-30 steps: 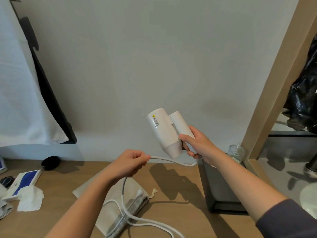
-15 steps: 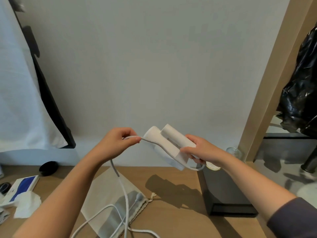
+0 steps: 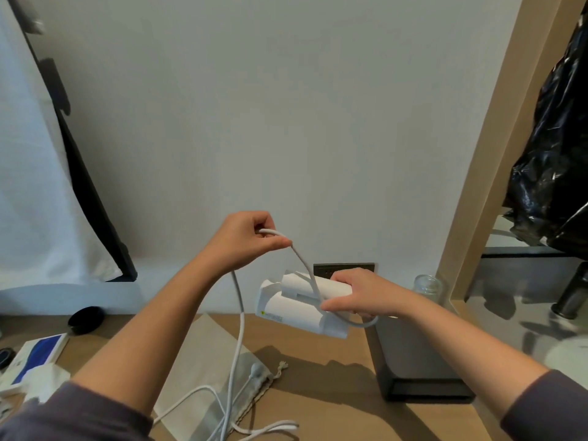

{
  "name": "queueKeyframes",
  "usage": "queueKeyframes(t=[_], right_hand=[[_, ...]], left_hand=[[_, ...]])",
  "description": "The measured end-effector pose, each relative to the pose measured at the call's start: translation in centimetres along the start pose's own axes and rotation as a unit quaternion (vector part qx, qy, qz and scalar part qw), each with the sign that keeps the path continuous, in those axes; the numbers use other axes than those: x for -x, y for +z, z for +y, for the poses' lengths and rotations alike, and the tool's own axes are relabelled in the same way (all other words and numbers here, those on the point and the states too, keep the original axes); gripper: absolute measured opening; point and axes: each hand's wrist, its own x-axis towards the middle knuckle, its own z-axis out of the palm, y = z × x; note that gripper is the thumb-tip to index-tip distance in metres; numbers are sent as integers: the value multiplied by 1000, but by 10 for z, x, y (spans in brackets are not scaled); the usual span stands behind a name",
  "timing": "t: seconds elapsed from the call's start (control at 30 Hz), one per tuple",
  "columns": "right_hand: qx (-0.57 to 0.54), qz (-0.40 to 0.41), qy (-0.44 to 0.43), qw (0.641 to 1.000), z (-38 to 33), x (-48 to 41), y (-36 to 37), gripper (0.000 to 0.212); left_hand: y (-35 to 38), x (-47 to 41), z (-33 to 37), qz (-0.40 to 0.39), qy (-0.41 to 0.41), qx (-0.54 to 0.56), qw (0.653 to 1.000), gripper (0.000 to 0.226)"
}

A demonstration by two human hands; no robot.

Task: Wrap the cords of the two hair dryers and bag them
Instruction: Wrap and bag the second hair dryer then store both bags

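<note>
A white folded hair dryer lies on its side in the air above the wooden table, gripped by my right hand. Its white cord runs from the dryer's right end, crosses over the body and rises to my left hand, which pinches it above and left of the dryer. From there the cord hangs down to loose loops on the table. A beige drawstring bag lies flat under the cord, with a grey plug-like end at its mouth. I see only one dryer.
A dark box stands on the table right of the bag, a glass jar behind it. A blue-and-white box, tissues and a black oval object lie at the left. A wooden post rises at the right.
My left hand has lifted the cord up and over the dryer. My right hand has lowered the dryer and turned it from upright onto its side.
</note>
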Motion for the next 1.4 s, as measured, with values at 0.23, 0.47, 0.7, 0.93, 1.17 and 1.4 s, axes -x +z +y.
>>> queueKeyframes(t=[0.23, 0.47, 0.7, 0.93, 1.17, 1.4], right_hand=[[88, 9, -61, 994, -7, 4, 6, 30], [121, 69, -96, 986, -2, 11, 7, 63], [172, 49, -160, 971, -2, 11, 9, 87], [153, 80, -173, 970, 3, 5, 10, 77], [89, 127, -136, 978, 21, -8, 7, 70], [0, 167, -75, 983, 22, -18, -2, 59]], left_hand=[[9, -20, 4, -61, -2, -3, 998, 32], [21, -29, -25, -153, -60, 36, 986, 30], [30, -39, -39, -216, -68, 20, 974, 27], [42, -52, -32, -220, -25, -2, 975, 15], [36, -46, -22, -163, 18, -1, 987, 12], [22, -6, 6, 37, 125, 43, 991, 3]])
